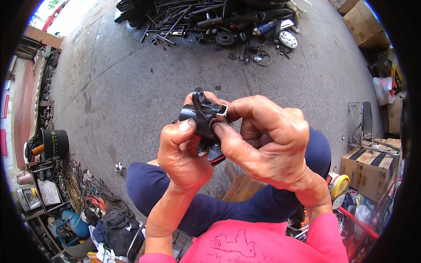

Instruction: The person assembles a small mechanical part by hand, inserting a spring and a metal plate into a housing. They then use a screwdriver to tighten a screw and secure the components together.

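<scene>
A black mechanical part (pixel 202 117) is held up over my lap, its exact kind unclear. It has a rounded barrel on one side, an upright arm with a hole at the top, and a lower piece with a red edge. My left hand (pixel 182 151) grips it from the left, thumb on the barrel and other fingers mostly hidden behind. My right hand (pixel 269 140) pinches its right side with thumb and forefinger, at a small bright metal bracket (pixel 223 114). Whether that bracket is loose or fixed cannot be made out.
Dark scrap rods (pixel 186 17) and parts lie heaped on the concrete floor ahead, with a blue spray can (pixel 264 28). Cardboard boxes (pixel 372 171) and a folding chair (pixel 366 122) stand at right. Cables, cloths and a black round container (pixel 56 143) crowd the left.
</scene>
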A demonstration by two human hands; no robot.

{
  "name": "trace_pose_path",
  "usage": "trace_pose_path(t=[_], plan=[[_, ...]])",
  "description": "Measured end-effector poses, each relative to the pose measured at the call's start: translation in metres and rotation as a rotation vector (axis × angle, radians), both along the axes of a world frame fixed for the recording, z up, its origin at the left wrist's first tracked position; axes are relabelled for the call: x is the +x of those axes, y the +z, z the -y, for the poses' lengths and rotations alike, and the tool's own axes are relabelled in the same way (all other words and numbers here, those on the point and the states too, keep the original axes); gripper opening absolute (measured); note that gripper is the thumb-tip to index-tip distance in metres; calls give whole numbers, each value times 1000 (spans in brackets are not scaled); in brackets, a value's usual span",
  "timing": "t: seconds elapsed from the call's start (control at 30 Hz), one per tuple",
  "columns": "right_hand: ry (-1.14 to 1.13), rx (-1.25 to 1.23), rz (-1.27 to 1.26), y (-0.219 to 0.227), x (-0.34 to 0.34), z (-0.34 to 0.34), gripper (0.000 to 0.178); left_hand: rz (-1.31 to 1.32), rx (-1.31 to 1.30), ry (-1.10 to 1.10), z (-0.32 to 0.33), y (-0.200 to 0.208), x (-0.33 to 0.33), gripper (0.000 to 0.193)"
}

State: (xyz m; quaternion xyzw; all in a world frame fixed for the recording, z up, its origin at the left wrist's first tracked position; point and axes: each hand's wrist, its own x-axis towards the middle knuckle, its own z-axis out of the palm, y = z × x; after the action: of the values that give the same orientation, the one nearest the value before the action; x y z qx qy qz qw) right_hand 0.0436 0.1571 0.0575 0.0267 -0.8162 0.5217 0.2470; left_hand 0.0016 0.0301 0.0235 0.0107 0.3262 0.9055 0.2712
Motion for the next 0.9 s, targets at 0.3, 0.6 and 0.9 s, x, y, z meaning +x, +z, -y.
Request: trace_pose_path(t=[0.3, 0.6, 0.9], plan=[[63, 113, -47, 7, 0, -5, 16, -59, -93, -68, 4, 10, 1, 49], [71, 235, -185, 1, 1, -8, 21, -162, -81, -53, 3, 4, -3, 54], [198, 305, -369, -2, 2, -10, 33, -390, -81, -82, 12, 3, -9, 59]])
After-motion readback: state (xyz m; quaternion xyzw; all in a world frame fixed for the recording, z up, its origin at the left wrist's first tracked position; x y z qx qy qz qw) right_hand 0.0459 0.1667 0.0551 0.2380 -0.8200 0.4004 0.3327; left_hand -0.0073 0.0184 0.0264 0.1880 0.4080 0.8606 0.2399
